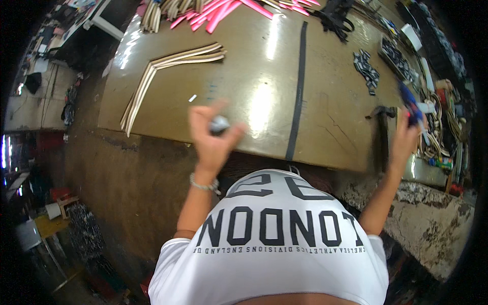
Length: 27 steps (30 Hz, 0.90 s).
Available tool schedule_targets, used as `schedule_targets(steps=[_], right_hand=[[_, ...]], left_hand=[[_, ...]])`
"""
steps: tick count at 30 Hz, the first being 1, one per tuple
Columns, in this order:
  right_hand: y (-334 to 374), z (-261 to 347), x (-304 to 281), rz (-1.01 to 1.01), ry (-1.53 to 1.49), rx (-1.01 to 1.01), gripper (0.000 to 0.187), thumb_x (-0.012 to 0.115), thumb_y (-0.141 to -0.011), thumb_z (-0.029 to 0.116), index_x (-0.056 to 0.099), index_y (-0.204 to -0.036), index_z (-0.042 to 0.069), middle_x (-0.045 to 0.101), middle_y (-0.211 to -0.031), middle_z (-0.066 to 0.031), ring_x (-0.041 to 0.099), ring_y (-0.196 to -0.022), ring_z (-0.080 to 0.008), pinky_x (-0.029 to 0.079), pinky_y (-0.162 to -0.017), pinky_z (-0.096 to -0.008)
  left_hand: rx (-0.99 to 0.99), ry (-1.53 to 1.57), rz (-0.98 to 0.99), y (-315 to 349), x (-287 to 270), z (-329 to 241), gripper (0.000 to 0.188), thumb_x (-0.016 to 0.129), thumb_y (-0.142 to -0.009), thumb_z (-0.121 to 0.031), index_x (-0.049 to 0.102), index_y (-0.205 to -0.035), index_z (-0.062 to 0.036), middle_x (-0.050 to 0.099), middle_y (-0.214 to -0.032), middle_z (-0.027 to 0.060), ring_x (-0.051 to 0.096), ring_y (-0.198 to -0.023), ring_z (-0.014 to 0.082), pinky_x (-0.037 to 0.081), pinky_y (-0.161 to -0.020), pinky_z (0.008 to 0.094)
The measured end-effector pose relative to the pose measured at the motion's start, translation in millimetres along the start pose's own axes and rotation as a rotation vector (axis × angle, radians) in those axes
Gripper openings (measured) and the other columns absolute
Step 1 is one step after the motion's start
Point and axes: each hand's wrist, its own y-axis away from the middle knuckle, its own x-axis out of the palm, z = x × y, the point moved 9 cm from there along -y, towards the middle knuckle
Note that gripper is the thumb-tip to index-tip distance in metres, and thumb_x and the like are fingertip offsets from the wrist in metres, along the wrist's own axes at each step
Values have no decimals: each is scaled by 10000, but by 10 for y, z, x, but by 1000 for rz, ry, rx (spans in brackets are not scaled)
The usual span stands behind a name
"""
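My left hand is raised over the table's near edge, blurred, its fingers curled around a small grey-and-white piece whose kind I cannot make out. Over at the right edge, my right hand closes on a blue tool that looks like a glue gun, also smeared by motion. A hammer lies just left of that hand. Bent brown-and-cream striped strips rest beyond my left hand, and a small white scrap lies close to its fingertips.
A dark strap runs across the shiny brown table. Pink strips are heaped at the far edge beside black straps. Checkered pieces and a filled tray sit at the far right, with tangled cords nearer.
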Motion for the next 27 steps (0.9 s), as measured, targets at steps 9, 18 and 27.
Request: schedule_targets(steps=[9,18,27], right_hand=[[546,-1793,-594,301,485,598,591,547,-980,484,561,-1150,-82,664,-1018,-156,632,-842,-246,472,-813,-354],[466,437,-464,493,-259,258,300,582,-998,232,656,-1078,-47,682,-975,-96,645,-970,-152,473,-878,-276],[39,2390,-370,7,-669,-605,283,640,-942,174,648,-1156,-11,669,-1153,-132,615,-1092,-215,423,-995,-340]], left_hand=[[-417,-837,-82,-1442,-1476,1930,417,657,-881,-464,734,-1112,-125,650,-1135,139,569,-989,352,417,-973,421],[-202,-689,-214,-1432,-1325,1504,381,730,-843,-390,734,-1067,-82,716,-952,95,601,-917,257,478,-850,378],[562,-51,52,-980,-315,-1621,147,747,-855,-98,721,-988,-41,662,-830,16,590,-778,68,456,-707,211]])
